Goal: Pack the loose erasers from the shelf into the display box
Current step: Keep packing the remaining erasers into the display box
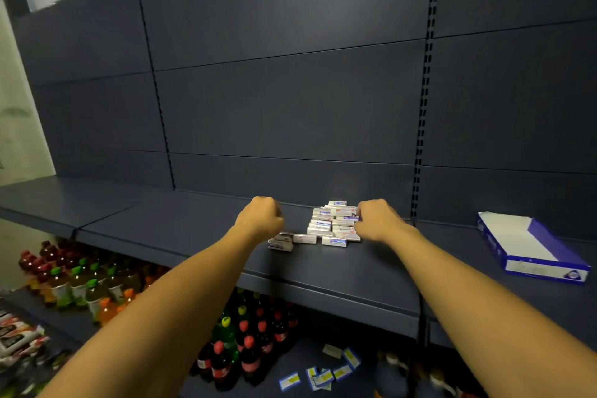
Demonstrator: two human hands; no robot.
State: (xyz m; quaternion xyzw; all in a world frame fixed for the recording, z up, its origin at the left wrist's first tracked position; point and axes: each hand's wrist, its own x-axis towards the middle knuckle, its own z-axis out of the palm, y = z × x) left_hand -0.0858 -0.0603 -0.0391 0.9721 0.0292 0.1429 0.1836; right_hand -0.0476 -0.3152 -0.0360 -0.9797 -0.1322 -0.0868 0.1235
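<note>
A pile of loose white erasers [332, 224] in printed sleeves lies on the dark blue shelf [181, 223], with a few more erasers [281, 241] spread out to its left. My right hand [378, 220] is against the pile's right side, its fingers curled onto the erasers there. My left hand [261, 216] is a fist just above the left-hand erasers; its fingers are hidden behind the back of the hand and nothing shows in it. The white and blue display box [546, 268] lies open and empty on the shelf at the far right.
Slotted uprights [420, 139] divide the blue back panels behind the shelf. Below it, the lower shelf holds several drink bottles [80, 284] at left and more bottles [248, 349] in the middle. Loose price tags [323, 375] lie there too. Snack packets [19, 336] sit at the bottom left.
</note>
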